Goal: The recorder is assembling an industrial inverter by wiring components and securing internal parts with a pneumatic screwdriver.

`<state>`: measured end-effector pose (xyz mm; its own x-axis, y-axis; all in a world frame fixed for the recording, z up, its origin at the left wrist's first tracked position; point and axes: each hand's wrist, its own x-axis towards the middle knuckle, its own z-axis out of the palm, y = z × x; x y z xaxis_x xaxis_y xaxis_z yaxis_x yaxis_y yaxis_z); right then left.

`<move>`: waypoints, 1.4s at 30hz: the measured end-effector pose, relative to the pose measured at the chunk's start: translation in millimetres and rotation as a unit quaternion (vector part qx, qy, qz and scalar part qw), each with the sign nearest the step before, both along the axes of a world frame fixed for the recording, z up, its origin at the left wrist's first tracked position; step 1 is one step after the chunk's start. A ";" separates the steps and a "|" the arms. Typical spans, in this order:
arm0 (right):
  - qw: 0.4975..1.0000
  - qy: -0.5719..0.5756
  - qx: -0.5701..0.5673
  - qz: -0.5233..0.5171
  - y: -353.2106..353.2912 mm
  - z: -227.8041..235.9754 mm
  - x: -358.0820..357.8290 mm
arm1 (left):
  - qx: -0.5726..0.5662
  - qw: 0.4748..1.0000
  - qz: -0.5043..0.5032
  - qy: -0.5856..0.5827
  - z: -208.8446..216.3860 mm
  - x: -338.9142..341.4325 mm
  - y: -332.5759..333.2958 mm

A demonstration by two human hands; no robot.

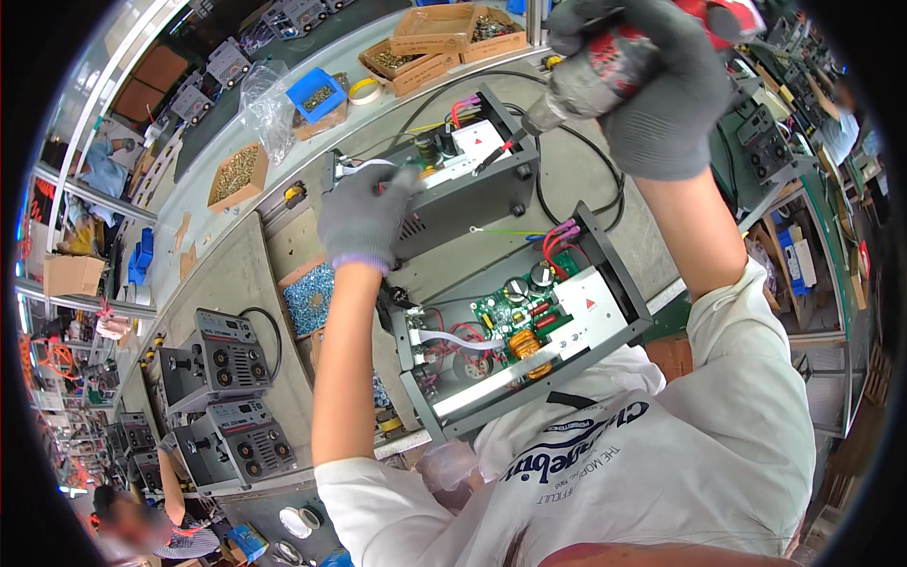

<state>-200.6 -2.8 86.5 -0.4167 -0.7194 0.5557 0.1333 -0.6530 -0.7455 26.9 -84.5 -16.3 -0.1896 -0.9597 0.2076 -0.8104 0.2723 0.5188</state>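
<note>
My right hand [652, 104], in a grey glove, grips a red and grey power screwdriver [605, 76]. Its long bit slants down to the white plate of the far open machine housing [463, 203]. Over that housing's left end is my left hand [364, 215], gloved in grey with a purple cuff. Its fingers are curled together at the housing's edge; the fingertips are blurred, and anything pinched there is hidden. Closer to me a second open housing [619, 312] holds a green circuit board [510, 307], a copper coil [529, 350], red wires and a silver bar.
Screws fill a cardboard box [236, 177], a blue bin [316, 94] and more boxes [430, 42] at the back. Blue-toned screws [310, 298] lie left of the housings. Assembled machines [222, 354] stand further left. A black cable [605, 180] loops at right. Other people work nearby.
</note>
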 end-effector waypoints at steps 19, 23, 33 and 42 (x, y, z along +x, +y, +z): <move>0.996 -0.011 0.048 0.075 -73.9 -18.2 43.3 | 0.093 0.981 -0.094 -0.140 -13.2 -0.1 -51.5; 0.988 0.052 0.085 0.119 -90.4 -14.4 43.3 | 0.091 0.982 -0.096 -0.135 -15.2 0.0 -50.1; 0.974 0.190 0.076 0.093 -115.6 -33.7 48.4 | 0.057 0.996 -0.042 0.050 -34.2 8.5 -59.7; 0.979 0.170 0.083 0.069 -120.9 -33.7 52.1 | 0.217 0.775 0.034 0.593 -23.3 -2.2 -47.7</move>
